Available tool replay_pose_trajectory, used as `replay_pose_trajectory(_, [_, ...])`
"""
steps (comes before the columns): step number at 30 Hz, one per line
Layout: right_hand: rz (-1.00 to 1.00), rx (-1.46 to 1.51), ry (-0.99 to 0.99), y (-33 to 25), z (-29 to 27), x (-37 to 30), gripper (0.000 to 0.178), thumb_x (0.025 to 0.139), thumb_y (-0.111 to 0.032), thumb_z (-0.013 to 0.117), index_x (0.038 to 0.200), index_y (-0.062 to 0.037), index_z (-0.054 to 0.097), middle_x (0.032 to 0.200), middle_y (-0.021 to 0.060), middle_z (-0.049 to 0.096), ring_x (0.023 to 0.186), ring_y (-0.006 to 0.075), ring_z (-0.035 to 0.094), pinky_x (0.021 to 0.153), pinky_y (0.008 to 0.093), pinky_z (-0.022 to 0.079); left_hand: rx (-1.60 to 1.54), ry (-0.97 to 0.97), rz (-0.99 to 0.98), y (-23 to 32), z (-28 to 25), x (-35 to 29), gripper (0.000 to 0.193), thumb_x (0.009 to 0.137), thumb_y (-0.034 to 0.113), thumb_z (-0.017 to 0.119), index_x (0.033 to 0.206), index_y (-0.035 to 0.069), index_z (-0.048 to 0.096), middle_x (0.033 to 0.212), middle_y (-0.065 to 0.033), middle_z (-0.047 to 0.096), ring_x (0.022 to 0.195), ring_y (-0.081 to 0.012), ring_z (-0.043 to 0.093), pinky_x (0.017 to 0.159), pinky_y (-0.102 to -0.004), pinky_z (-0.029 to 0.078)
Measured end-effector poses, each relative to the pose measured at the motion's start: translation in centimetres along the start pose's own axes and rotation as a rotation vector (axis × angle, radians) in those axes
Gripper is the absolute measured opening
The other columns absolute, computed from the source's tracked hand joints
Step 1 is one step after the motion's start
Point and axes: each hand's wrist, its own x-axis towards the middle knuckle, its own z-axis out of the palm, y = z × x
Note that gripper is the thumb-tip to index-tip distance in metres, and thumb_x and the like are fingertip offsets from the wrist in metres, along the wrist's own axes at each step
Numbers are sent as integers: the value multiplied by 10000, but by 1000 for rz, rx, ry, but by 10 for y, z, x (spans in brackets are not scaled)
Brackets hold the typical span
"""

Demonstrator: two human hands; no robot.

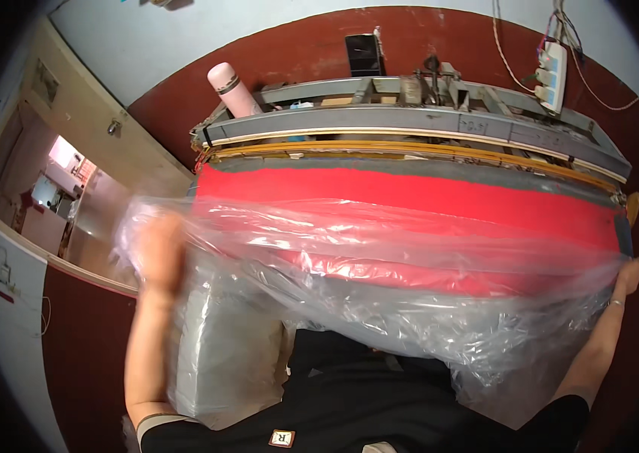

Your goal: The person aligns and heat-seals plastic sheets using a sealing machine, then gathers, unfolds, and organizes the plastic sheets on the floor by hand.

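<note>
Head view: you hold a broad sheet of clear plastic film (402, 313) across the red sheet (380, 189) that covers much of the grey-edged bench (626, 232). Your left hand (158, 249), blurred and just beyond the red sheet's left end, appears closed around a bunched end of film; your right hand (627, 278), at the red sheet's near right corner, seems narrowed on the film's other end, though you cannot tell whether it also presses the bench edge. Handling, as judged here: keep both grips level and draw them evenly apart, so that the creases crossing the red sheet flatten; open out the gathered left end rather than tugging it, since thin film may stretch or tear; and keep the slack on the near side of the red sheet clear of your shirt (380, 392). Orientation: the film's long axis runs left to right, roughly along that of the red sheet, its far margin sloping nearer to you at the right; its loose near margin points toward your body, and neither end is marked as a front.
</note>
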Motion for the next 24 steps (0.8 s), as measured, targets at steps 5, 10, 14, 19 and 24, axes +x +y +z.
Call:
replay_pose_trajectory(5, [-31,16,20,-3,1,1,301,894,-311,420,1065,-80,510,1043,177,599,975,396,557,761,503,448,-708,-533,-15,94,88,5,564,841,365,542,1305,73,407,1382,-137,348,1300,-347,267,1022,-454,279])
replay_pose_trajectory(10, [-5,-47,-13,0,-4,1,323,894,-323,417,1081,-78,515,1058,173,597,979,393,556,767,491,449,-682,-532,-179,95,115,5,614,825,416,547,1302,56,405,1394,-128,333,1281,-345,290,1012,-452,282])
replay_pose_trajectory(14, [36,169,-12,15,5,15,397,871,-400,468,1068,-71,568,1034,168,611,971,355,569,798,422,450,-527,-402,-243,95,132,23,483,802,345,591,1168,41,509,1161,-124,541,1062,-321,484,867,-411,391])
replay_pose_trajectory(19, [5,897,73,72,37,56,448,822,-414,598,980,4,629,958,109,641,890,207,589,803,311,448,-479,-91,-490,103,166,49,211,748,241,648,722,33,628,817,-89,610,818,-297,550,691,-417,415])
replay_pose_trajectory(24, [5,1120,-63,91,10,72,395,833,-350,613,958,23,636,927,82,633,844,159,577,769,279,456,-505,-109,-397,84,179,59,171,760,179,625,845,34,592,773,-110,583,780,-298,545,693,-405,415])
